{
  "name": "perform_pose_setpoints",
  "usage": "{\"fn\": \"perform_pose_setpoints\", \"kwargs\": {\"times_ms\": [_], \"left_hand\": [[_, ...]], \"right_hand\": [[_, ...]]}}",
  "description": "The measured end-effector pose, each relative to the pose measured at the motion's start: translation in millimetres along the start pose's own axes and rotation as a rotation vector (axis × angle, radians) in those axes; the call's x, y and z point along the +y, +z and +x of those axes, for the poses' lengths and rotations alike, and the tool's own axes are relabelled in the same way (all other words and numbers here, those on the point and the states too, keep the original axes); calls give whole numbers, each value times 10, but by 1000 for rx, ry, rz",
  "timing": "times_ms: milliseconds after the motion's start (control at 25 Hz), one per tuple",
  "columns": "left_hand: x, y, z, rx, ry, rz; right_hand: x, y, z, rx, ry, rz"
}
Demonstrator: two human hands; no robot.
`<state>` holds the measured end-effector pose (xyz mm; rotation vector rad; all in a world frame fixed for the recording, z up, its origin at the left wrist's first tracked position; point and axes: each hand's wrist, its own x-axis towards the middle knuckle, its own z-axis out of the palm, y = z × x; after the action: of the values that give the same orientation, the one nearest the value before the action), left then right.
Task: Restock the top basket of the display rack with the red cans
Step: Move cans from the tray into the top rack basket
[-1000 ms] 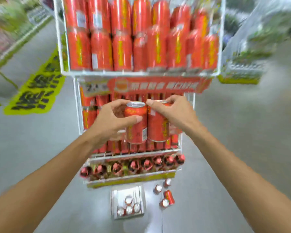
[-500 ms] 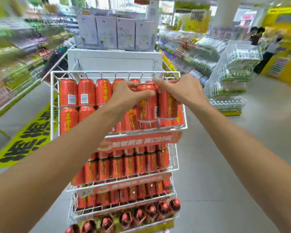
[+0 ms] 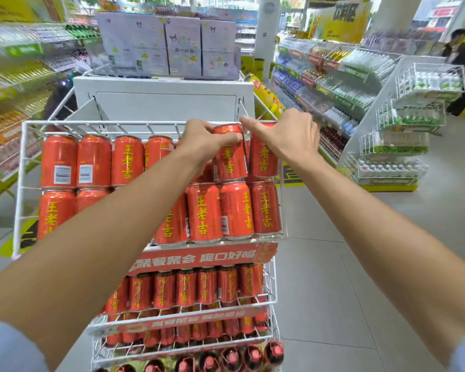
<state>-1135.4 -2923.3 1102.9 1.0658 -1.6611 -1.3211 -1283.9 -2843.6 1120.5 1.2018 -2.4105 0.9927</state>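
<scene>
Both cans have gone up from the lower tiers into the top basket (image 3: 22, 183) since a second ago, and over the last half second I settle them deeper at its right end. That means this pair is nearly placed; only seating and letting go remain, as I judge it.

Left hand (image 3: 204, 142) reaches over the basket's front, fingers (image 3: 230, 138) wrapped round the upper part of the left can (image 3: 230, 157), thumb across its face. Right hand (image 3: 285, 135) sits beside it, palm down over the right can (image 3: 263, 159), fingers curled behind, thumb stretched toward the left can's rim. Grip on that one looks closed, though the far fingers are hidden.

Both cans stand upright on the bottom row of red cans (image 3: 234, 210), at the basket's right end, touching each other. Upper row left of them is already filled. Forearms run straight in from below, elbows out of view.
</scene>
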Motion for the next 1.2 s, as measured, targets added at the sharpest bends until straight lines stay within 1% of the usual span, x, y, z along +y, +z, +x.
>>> {"fn": "perform_pose_setpoints", "kwargs": {"times_ms": [120, 440, 680, 1080, 1200], "left_hand": [[-46, 65, 82, -27, -1, 8], [-83, 73, 128, -7, -27, 69], [-118, 108, 139, 20, -42, 27], [-139, 42, 179, -33, -78, 174], [-163, 28, 196, -29, -60, 264]], "right_hand": [[29, 58, -20, -2, -41, -20], [90, 179, -2, 67, -100, -93], [167, 316, -69, 106, -115, -134], [300, 331, -63, -30, -131, -127], [316, 310, -78, -65, -129, -112]]}}
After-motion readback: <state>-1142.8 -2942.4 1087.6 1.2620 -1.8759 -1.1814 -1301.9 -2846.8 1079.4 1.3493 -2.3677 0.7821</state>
